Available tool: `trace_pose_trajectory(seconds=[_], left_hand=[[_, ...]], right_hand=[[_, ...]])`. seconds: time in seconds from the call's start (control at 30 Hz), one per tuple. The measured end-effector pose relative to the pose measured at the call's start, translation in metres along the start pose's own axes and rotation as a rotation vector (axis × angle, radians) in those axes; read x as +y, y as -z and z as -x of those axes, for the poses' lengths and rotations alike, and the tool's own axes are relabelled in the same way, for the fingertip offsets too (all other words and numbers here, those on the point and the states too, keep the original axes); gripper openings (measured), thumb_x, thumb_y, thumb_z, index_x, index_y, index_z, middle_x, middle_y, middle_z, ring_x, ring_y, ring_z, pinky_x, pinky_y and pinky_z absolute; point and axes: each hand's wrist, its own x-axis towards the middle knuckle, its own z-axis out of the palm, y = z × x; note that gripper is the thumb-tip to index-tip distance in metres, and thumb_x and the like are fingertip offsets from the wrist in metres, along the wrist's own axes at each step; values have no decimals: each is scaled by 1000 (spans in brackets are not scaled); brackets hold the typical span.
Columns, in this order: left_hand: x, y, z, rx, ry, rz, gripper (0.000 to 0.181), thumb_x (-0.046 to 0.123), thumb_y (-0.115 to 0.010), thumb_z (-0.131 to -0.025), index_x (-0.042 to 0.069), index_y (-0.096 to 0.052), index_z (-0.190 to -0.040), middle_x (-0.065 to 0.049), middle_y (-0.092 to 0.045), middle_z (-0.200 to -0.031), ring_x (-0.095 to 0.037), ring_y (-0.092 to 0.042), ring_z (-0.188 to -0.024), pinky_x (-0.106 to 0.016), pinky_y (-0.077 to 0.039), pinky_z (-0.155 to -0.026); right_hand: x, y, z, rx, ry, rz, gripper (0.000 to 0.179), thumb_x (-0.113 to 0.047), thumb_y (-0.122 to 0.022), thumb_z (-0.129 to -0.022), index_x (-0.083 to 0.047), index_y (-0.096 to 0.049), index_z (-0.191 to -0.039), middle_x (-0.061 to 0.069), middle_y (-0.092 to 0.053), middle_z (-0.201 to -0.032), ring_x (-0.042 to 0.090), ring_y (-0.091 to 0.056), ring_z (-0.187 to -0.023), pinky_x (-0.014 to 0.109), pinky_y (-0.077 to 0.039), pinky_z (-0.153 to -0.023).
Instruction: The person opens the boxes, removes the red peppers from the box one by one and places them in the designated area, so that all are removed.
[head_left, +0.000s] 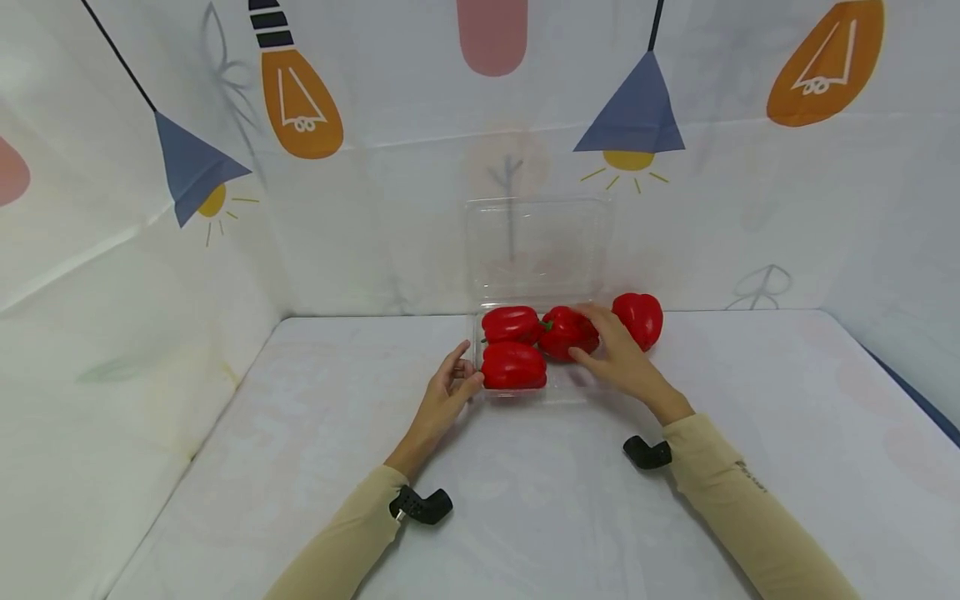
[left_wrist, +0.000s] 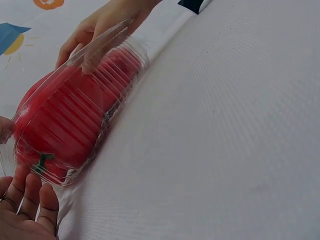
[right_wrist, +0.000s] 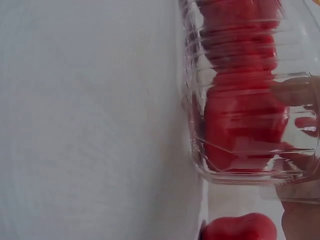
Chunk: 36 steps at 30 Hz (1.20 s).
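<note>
Right hand point(head_left: 618, 360) grips red bell pepper point(head_left: 564, 335) between thumb and fingers, inside clear clamshell container point(right_wrist: 250, 178); two peppers point(head_left: 513, 367) left of it. Left hand point(head_left: 444, 398), fingers relaxed, at container's left end. Outside pepper point(head_left: 639, 319) right.

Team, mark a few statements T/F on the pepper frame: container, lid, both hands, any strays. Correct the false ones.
1. The clear container has three red peppers in it. True.
2. The container's lid is closed. False: the lid stands open at the back.
3. The left hand is lifting a pepper. False: the left hand is at the container's left side, with no pepper in its grasp.
4. The right hand holds a pepper that is in the container. True.
5. Every pepper in view is in the container. False: a fourth pepper is outside, to its right.
</note>
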Motion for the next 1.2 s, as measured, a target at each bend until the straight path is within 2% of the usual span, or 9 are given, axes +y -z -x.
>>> trace_pose_trajectory(seconds=[0.1,0.33,0.6,0.8,0.97,1.2], left_hand=[[1,-1,0,1,1,7,63,11,-59,-92,3,-29,-147,-3,-47,-102,-13,-46,-98,-19,-45,-71],[1,-2,0,5,17,-1,63,11,-59,-92,4,-29,-147,-3,-48,-103,-13,-46,-97,-19,-46,-71],[1,-2,1,6,17,-6,62,12,-59,-93,5,-29,-147,-3,-47,-103,-13,-46,-96,-19,-46,-70],[4,-3,1,7,10,-11,62,12,-59,-92,4,-29,-147,-4,-48,-103,-14,-46,-96,-20,-46,-69],[3,-3,1,7,11,-12,62,11,-58,-92,4,-29,-147,-3,-47,-102,-13,-46,-95,-20,-46,-70],[4,-3,1,11,9,-17,62,12,-59,-92,4,-30,-147,-3,-48,-102,-13,-47,-95,-21,-47,-71]], right_hand=[[-3,-1,-1,-18,-6,35,73,-21,-68,-85,-11,-30,-146,13,-35,-147,33,-28,-137,60,-29,-107],[-7,0,-2,-61,-20,135,81,-25,-70,-83,-11,-25,-149,13,-34,-149,34,-28,-138,61,-25,-109],[-9,-1,-3,-37,-35,162,78,-22,-70,-82,-7,-29,-146,18,-38,-139,34,-34,-128,57,-40,-99],[-9,-1,-3,-46,-57,190,76,-23,-71,-81,-5,-32,-144,19,-38,-139,35,-35,-127,58,-39,-100],[-10,-1,-2,-62,-73,175,77,-24,-73,-78,-7,-33,-142,16,-43,-137,33,-39,-126,58,-37,-101],[-11,0,-2,-55,-100,122,75,-24,-72,-77,-11,-34,-141,12,-45,-135,30,-41,-123,54,-45,-95]])
